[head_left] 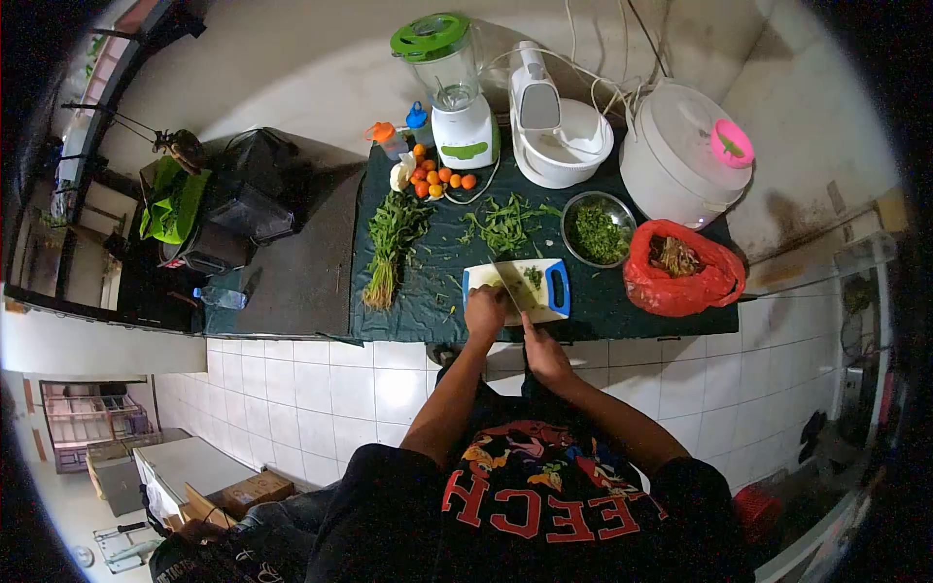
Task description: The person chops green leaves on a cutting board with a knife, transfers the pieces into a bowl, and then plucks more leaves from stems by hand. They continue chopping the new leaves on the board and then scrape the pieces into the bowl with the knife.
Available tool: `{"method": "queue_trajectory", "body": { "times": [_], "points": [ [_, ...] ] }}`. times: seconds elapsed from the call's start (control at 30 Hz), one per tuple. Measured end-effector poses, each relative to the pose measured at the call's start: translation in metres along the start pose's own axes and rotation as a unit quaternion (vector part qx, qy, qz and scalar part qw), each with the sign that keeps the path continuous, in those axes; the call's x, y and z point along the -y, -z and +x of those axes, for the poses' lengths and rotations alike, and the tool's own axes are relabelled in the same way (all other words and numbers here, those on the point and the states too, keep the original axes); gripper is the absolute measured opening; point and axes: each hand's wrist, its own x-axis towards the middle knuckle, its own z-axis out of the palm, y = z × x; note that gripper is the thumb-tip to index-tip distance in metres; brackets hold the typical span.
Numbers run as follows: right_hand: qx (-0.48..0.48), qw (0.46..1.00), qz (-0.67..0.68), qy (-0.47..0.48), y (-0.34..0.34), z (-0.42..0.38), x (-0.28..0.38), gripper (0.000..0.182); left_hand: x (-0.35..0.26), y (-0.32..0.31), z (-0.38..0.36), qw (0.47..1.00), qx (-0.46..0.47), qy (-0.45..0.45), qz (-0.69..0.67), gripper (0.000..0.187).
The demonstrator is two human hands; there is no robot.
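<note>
On the white cutting board with blue ends (539, 303), my left hand (486, 309) is closed over greens, pressing them down at the left part. My right hand (546, 357) is wrapped round the handle of a knife (511, 288), whose blade slants across the board beside my left fingers. Chopped greens (533, 277) lie on the board right of the blade. Behind the board, loose leaves (505, 223) are spread on the dark green cloth. A metal bowl of cut greens (596, 229) stands to the right, and a bunch of leafy stems (394, 248) lies to the left.
A red plastic bag (680, 277) sits at the right edge. Along the back stand a blender (462, 126), a white mixer (559, 146) and a large white container (680, 155). Tomatoes or small orange fruit (434, 179) lie near the blender. Another person (233, 549) is at lower left.
</note>
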Motion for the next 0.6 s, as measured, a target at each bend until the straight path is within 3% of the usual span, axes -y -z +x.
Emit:
{"method": "queue_trajectory", "body": {
  "times": [0.1, 0.2, 0.27, 0.4, 0.47, 0.6],
  "points": [
    [0.032, 0.999, -0.033, -0.019, 0.003, 0.001, 0.008, 0.066, 0.004, -0.004, -0.002, 0.999, -0.02, -0.024, 0.009, 0.027],
    [0.029, 0.999, -0.029, -0.031, 0.006, 0.02, 0.007, 0.066, 0.009, -0.009, 0.012, 0.999, -0.004, 0.042, -0.013, 0.026],
    [-0.009, 0.998, 0.064, -0.019, 0.008, 0.026, -0.001, 0.065, 0.016, -0.013, 0.023, 0.999, 0.018, -0.031, 0.04, 0.025],
    [-0.018, 0.995, 0.092, -0.02, 0.011, 0.013, 0.004, 0.064, -0.002, 0.005, 0.019, 0.999, 0.036, 0.018, 0.023, 0.024],
    [-0.084, 0.992, 0.09, 0.038, 0.002, 0.002, 0.002, 0.062, -0.003, 0.003, 0.014, 0.999, 0.006, 0.031, 0.03, 0.024],
    [-0.035, 0.998, 0.054, -0.018, -0.006, -0.002, 0.005, 0.063, 0.003, -0.003, 0.011, 1.0, -0.018, -0.011, 0.019, 0.02]
  ]
}}
